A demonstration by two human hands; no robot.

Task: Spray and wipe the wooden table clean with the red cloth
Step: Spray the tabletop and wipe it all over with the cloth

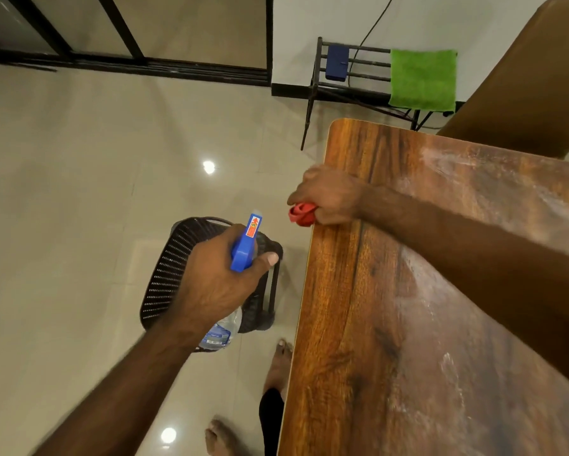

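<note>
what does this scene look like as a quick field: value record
left hand: grips the spray bottle over the floor, beside the table
right hand: grips the bunched red cloth at the table's edge
table: wooden table, whitish smears across its top
floor: black perforated basket, partly hidden behind the left hand
background: green cloth hung on a black rack
task state: smears on the top, wipe not yet done

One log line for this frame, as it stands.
left hand: grips spray bottle, off table | right hand: grips red cloth at table edge | table: whitish smears showing
</note>
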